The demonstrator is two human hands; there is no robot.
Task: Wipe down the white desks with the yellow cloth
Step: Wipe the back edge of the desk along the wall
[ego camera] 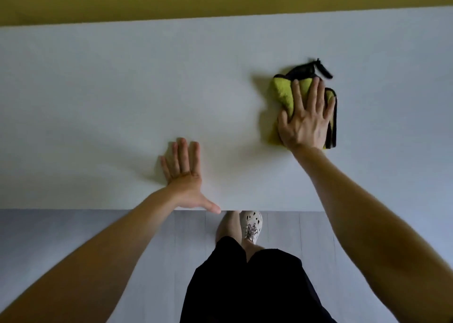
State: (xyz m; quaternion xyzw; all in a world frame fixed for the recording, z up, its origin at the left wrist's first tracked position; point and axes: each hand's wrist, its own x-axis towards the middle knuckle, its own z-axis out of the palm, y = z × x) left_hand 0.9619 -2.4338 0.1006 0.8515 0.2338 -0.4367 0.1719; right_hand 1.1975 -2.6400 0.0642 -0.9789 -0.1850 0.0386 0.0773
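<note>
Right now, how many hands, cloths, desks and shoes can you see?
Hands: 2, the left hand flat on the desk and the right hand flat on the cloth
Cloths: 1, yellow with dark edging
Desks: 1, white
Shoes: 1, a pale shoe on the floor
Total: 5

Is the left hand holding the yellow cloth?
No. The left hand lies flat and bare on the white desk, while the right hand presses the yellow cloth.
</note>
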